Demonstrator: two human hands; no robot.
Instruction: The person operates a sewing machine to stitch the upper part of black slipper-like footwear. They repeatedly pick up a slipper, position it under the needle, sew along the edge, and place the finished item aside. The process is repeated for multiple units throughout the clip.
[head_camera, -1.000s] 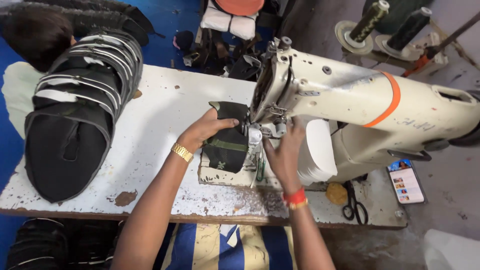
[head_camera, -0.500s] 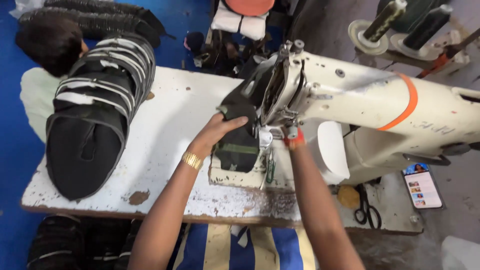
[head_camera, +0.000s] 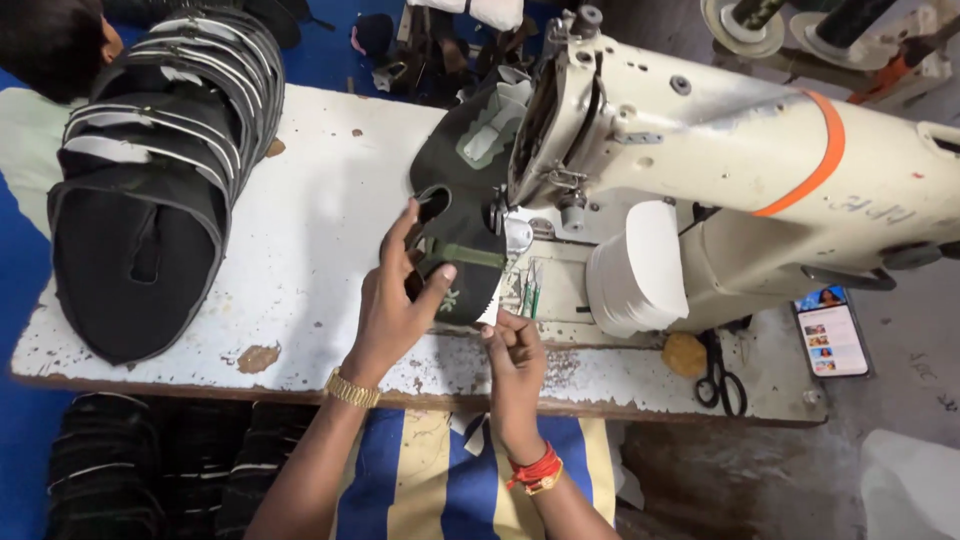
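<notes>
A cream sewing machine (head_camera: 720, 160) with an orange band stands on the worn white table (head_camera: 310, 220); its head rises just right of the work and hides the far edge of it; a stack of white pieces (head_camera: 635, 268) sits against the machine's base, right of the needle plate; a pile of black uppers with white stripes (head_camera: 150, 180) lies well apart at the table's left end; scissors (head_camera: 718, 372) and a yellowish lump (head_camera: 683, 354) rest near the right front edge; a phone (head_camera: 830, 332) with a lit screen lies beyond them, at the far right; another person's dark hair shows at the top left corner; thread cones stand at the top right.

The shoe upper (head_camera: 462, 215) is black with a greyish panel at its far end, an oval opening near the middle, an olive strip across its near part and a pale mark close to the near edge; it lies on the table under the machine's head, running from the needle area toward the person.

The left hand (head_camera: 398, 300) grips the upper's near left edge, fingers spread along it and thumb on top; the right hand (head_camera: 515, 345) is half closed just beside the upper's near corner, fingertips pinched together; whether they hold a thread or the corner itself I cannot tell.
</notes>
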